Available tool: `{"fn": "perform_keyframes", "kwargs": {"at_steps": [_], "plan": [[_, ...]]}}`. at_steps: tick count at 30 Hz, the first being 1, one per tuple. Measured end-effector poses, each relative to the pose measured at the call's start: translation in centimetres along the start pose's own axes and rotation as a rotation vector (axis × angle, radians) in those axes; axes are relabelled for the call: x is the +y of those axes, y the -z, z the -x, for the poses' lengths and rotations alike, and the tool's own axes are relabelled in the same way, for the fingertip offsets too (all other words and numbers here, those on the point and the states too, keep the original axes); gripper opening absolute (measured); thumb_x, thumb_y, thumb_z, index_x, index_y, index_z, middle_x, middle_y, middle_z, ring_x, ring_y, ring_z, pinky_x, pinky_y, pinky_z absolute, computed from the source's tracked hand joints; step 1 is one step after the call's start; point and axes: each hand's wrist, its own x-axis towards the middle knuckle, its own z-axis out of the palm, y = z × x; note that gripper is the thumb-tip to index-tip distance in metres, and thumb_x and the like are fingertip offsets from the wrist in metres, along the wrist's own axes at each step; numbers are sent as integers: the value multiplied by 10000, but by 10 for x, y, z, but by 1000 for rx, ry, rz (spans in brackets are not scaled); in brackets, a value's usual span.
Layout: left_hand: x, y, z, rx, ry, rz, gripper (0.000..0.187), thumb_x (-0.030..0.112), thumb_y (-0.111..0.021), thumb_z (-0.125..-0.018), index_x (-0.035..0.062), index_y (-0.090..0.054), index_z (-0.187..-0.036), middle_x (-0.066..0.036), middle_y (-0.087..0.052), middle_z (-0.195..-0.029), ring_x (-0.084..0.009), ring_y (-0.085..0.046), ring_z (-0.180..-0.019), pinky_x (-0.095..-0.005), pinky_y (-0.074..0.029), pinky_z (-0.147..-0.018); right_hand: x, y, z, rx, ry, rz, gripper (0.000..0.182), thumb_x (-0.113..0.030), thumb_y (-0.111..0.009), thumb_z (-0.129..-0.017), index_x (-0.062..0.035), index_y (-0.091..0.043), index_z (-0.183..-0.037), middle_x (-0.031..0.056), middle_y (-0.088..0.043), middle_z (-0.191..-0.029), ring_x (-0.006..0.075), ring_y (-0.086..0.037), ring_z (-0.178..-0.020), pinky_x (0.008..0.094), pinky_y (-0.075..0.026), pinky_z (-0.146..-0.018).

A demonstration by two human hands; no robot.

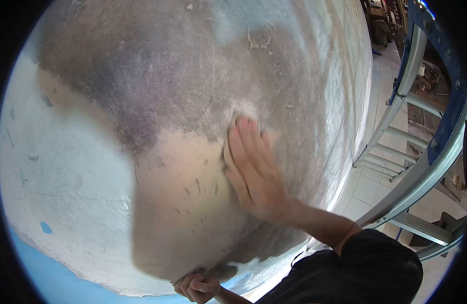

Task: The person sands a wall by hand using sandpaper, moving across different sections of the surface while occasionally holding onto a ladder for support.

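My right hand [256, 169] lies flat on a large curved surface [178, 177], its fingers stretched out and pointing up. Just above the fingertips is a pale, powdery-looking patch [243, 107]. Whether anything thin is under the palm cannot be made out. Low in the view, my left hand [197, 288] is closed with curled fingers beside the lower part of the surface; what it grips, if anything, is hidden. The surface is brownish grey above and whitish at the left, with scuffs and a chipped spot [260, 38].
A metal ladder [395, 152] with blue fittings stands at the right. Behind it are white floor tiles [370, 187] and assorted clutter [431, 76]. Light blue paint [56, 276] borders the surface at lower left. A black sleeve [380, 263] covers my upper right arm.
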Motion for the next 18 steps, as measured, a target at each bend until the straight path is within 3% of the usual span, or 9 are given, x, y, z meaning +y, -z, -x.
{"fn": "perform_keyframes", "kwargs": {"at_steps": [2, 5, 8, 11, 14, 18], "plan": [[1, -4, 0, 14, -8, 12, 364, 141, -437, -891, 49, -426, -539, -61, -515, -584, -206, -461, -639, -345, -404, -597, -5, 6, 5, -65, 24, 23, 539, -175, -407, -981, 69, -276, -1444, 277, -245, -1507, 430, -218, -1409, 519, -156, -1142], [1, -1, -2, 2, -26, 29, 363, 140, -437, -892, 52, -424, -540, -60, -514, -584, -206, -460, -635, -344, -401, -592, 15, 10, -20, 24, 81, 102, 541, -216, -467, -970, 63, -333, -1413, 255, -318, -1479, 409, -305, -1376, 530, -257, -1104], [1, -3, -3, 14, -25, 36, 362, 139, -437, -892, 53, -424, -541, -60, -513, -583, -207, -459, -633, -343, -400, -589, 19, 8, -47, 137, 32, 101, 621, -287, -518, -949, 65, -320, -1420, 267, -312, -1479, 416, -301, -1378, 542, -263, -1093], [-1, -1, -3, 19, -31, 34, 360, 137, -436, -892, 53, -425, -542, -60, -511, -582, -206, -458, -631, -343, -399, -587, -1, 7, -16, 66, -56, 33, 705, -351, -566, -918, 58, -307, -1430, 271, -295, -1485, 431, -285, -1380, 547, -254, -1093], [-1, -2, -2, 25, -32, 32, 358, 135, -436, -891, 54, -426, -543, -60, -509, -582, -206, -457, -629, -343, -398, -585, 0, 9, 13, -52, -25, -13, 745, -388, -576, -906, 64, -302, -1430, 292, -276, -1485, 451, -274, -1378, 564, -241, -1092], [1, -1, -2, 0, -25, 24, 355, 133, -435, -891, 54, -427, -545, -60, -507, -581, -206, -456, -626, -342, -396, -583, 13, 16, -26, 16, 43, 50, 747, -396, -561, -913, 82, -299, -1424, 312, -282, -1473, 463, -278, -1372, 579, -233, -1088]]}}
